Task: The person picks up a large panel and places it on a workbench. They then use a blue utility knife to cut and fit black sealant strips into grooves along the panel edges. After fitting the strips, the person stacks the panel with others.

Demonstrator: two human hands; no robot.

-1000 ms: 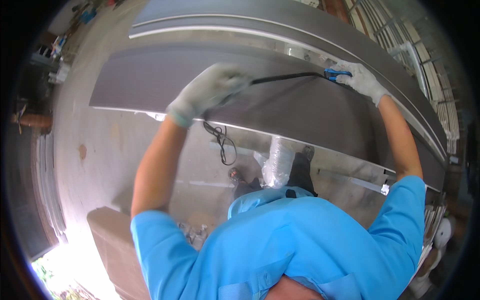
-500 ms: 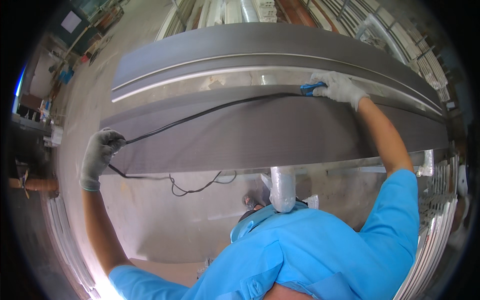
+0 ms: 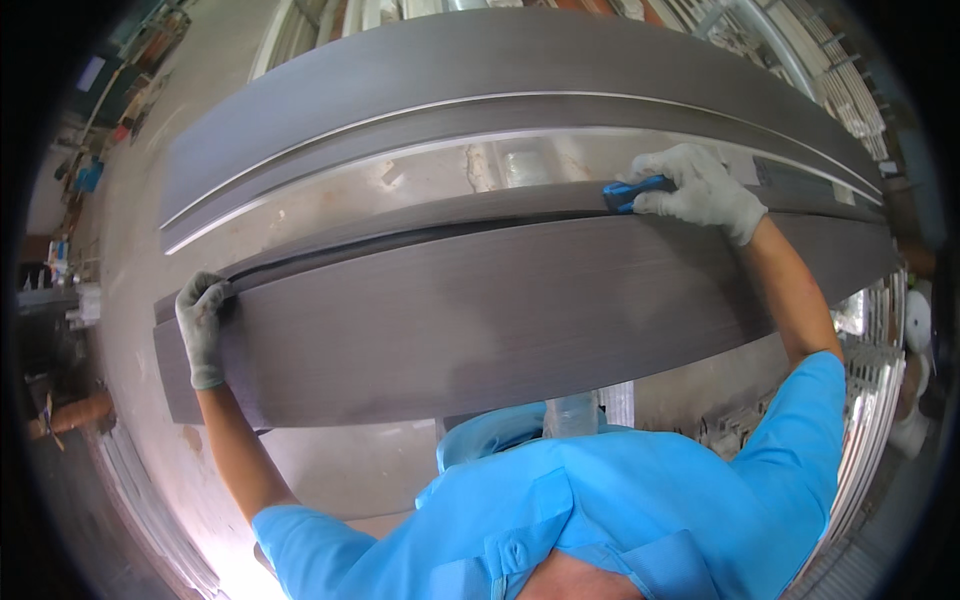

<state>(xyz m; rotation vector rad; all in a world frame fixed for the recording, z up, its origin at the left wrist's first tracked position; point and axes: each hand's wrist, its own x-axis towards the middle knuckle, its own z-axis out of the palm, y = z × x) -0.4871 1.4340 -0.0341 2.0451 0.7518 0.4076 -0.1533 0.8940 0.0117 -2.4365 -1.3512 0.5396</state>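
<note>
A long dark grey panel (image 3: pixel 480 320) lies crosswise in front of me. At its left end my left hand (image 3: pixel 203 325), in a light grey glove, is closed with its fingers pinching the end of a black flexible strip (image 3: pixel 400 240). The strip runs low along the lengthwise step in the panel toward the right. My right hand (image 3: pixel 700 190), gloved too, grips a small blue-and-black hand tool (image 3: pixel 632 193) at the panel's far side, where the strip reaches it. Which kind of tool this is I cannot tell.
Beyond it lies a second grey panel (image 3: pixel 480 60) with pale metal edges, parallel to the first. A gap shows the floor (image 3: pixel 400 175) between them. Long pale profiles (image 3: pixel 810 60) are stacked at the far right. A plastic-wrapped support (image 3: pixel 572 415) stands near my body.
My left hand has drawn closer to the panel, and the strip, raised and slack before, now lies along it. The hanging loop is out of sight. My right hand has shifted slightly right.
</note>
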